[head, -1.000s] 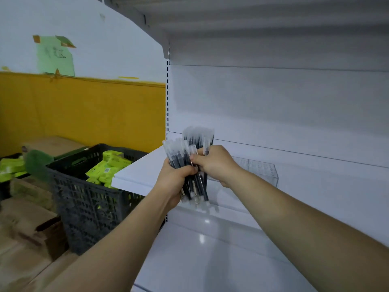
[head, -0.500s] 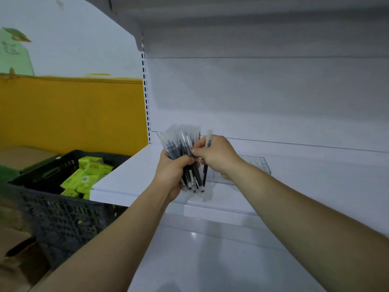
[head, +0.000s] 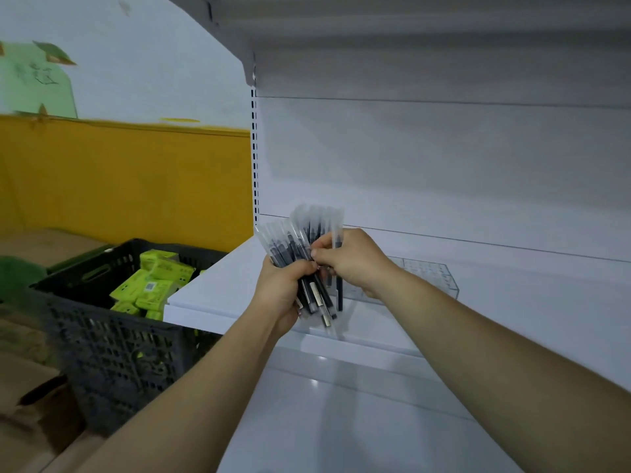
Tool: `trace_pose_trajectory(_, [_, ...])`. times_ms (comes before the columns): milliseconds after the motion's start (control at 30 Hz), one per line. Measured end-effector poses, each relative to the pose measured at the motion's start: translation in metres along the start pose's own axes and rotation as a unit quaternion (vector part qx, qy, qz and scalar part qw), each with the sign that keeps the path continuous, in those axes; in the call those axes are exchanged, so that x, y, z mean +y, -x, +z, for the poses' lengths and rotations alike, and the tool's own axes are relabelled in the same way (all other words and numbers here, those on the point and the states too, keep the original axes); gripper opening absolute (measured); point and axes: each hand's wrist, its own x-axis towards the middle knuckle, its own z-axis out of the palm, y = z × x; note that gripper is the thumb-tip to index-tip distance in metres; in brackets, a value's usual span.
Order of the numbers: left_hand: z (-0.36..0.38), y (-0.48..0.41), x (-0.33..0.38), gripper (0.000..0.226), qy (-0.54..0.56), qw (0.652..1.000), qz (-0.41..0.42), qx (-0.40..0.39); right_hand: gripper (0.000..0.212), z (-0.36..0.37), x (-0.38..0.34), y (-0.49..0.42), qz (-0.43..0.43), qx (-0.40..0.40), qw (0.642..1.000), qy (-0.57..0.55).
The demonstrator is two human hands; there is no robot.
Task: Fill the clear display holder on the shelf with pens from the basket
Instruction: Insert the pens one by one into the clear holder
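Standing toward the far right of the white metal shelf (head: 218, 288), the clear plastic display holder (head: 430, 278) is seen just behind the right wrist. Its left part is hidden by the right hand (head: 355, 261), and its grid of compartments is hard to make out, so what it holds cannot be told.

A bundle of dark pens in clear plastic sleeves (head: 297, 247) is held upright above the shelf's near edge. It is gripped around the middle by the left hand (head: 283, 291), whose fingers are curled tightly round it. The right hand's thumb and fingertips are pinched on pens at the right side of the bundle; how many are pinched cannot be told.

Bare shelf surface is left open from the hands to the left corner, and tall open room is left above, up to the underside of the upper shelf (head: 409, 35). A glossy white lower shelf (head: 341, 421) is crossed by both forearms.

The dark perforated plastic basket (head: 112, 349) is set just beside the shelf's left end, with its right rim hidden behind that corner. Lime-green boxes (head: 153, 285) are seen inside it; any pens there are hidden.
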Motion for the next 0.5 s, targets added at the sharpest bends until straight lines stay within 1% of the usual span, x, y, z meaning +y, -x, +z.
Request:
trace_pose_trajectory(100, [-0.002,-0.003,-0.001,0.031,-0.003,1.000,-0.009,0.008,0.012,0.000,0.000,0.000,-0.003,-0.005,1.000,0.017])
trace_pose_trajectory(167, [-0.003,-0.006,-0.002,0.031,-0.004,1.000,-0.007,0.006,0.011,-0.002,0.001,-0.001,0.000,0.006,1.000,0.023])
trace_pose_trajectory(267, [-0.004,-0.010,-0.003,0.027,-0.014,1.000,-0.014,0.018,0.009,-0.016,-0.005,-0.005,0.008,0.056,0.998,-0.009])
trace_pose_trajectory(400, [-0.008,-0.017,0.000,0.022,-0.021,0.999,-0.011,0.037,0.014,-0.041,-0.008,-0.024,0.003,0.147,0.986,-0.074])
trace_pose_trajectory(500, [-0.011,-0.026,-0.001,0.027,-0.035,0.998,0.007,0.046,0.024,-0.049,0.003,-0.038,0.018,0.160,0.984,-0.077])
